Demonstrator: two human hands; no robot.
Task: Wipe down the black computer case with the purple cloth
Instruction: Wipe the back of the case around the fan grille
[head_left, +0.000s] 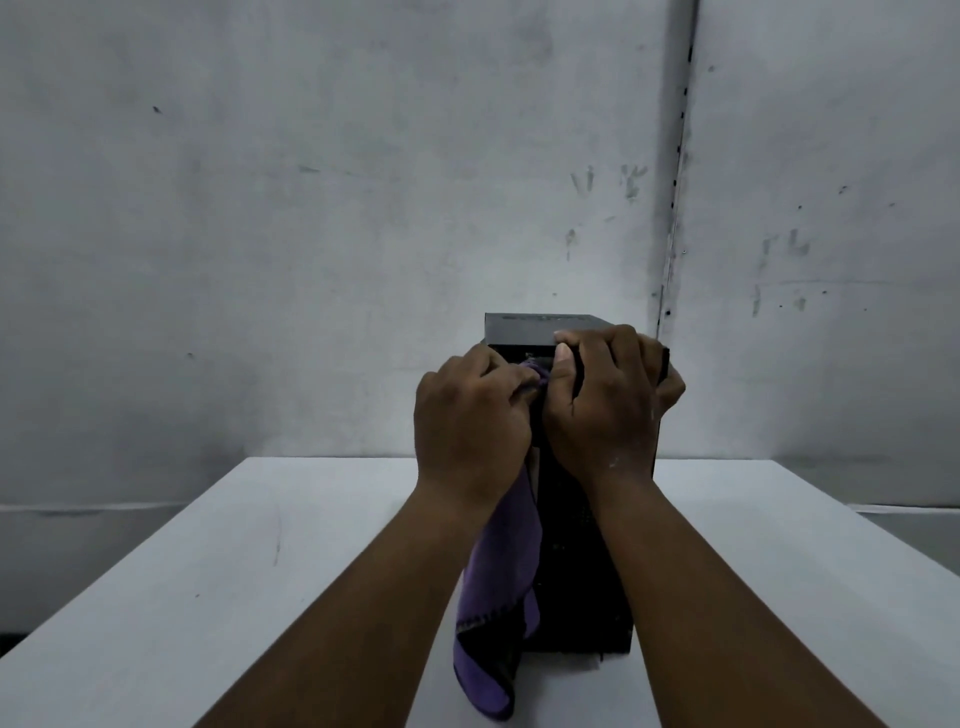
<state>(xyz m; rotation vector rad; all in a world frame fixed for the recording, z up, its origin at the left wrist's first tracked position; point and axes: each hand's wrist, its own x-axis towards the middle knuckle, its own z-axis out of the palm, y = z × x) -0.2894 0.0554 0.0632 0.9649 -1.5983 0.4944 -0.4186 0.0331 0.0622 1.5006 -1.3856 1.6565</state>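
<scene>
Closest to us, the purple cloth (506, 561) hangs down the near left edge of the black computer case (582, 571), which stands upright on the white surface (208, 597). Our left hand (470, 415) has its grip bunched around the cloth's upper part, and our right hand (605, 400) clasps the case's top, steadying it. We judge the wiping under way, with most faces not visibly covered yet. Behind stands a grey wall (311, 208).
</scene>
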